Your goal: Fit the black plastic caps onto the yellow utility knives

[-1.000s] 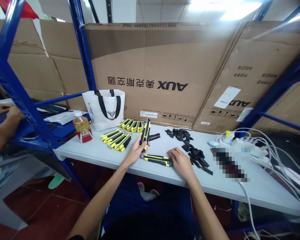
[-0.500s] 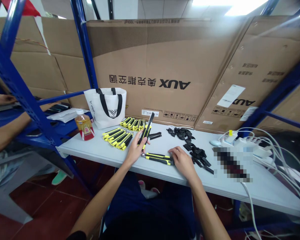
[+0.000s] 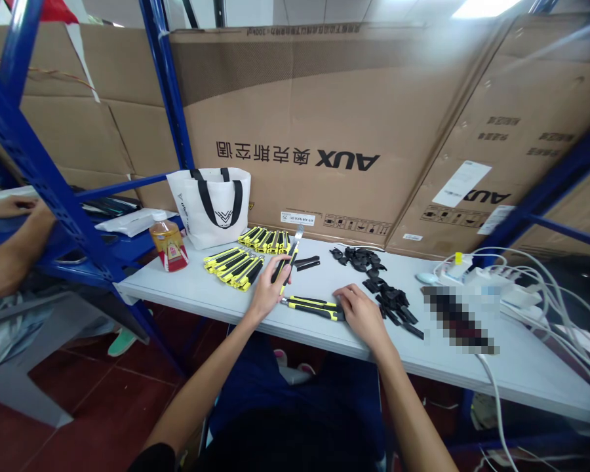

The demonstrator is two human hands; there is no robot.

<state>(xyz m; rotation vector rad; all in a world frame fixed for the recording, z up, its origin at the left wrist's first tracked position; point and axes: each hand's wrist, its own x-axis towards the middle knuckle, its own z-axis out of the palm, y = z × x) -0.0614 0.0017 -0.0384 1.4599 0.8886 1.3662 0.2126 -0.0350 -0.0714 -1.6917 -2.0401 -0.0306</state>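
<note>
Head view: yellow-black utility knife (image 3: 289,257) being gripped in left hand (image 3: 268,292), tip raised above surface (image 3: 187,292); second knife (image 3: 312,307) lying flat, being touched by loosely curled right hand (image 3: 361,314); exposed blade possibly cutting fingers if slipping

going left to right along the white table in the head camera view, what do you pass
Drink bottle → white tote bag → piles of yellow-black utility knives → left hand holding one knife → right hand → black plastic parts → white cables.
</note>
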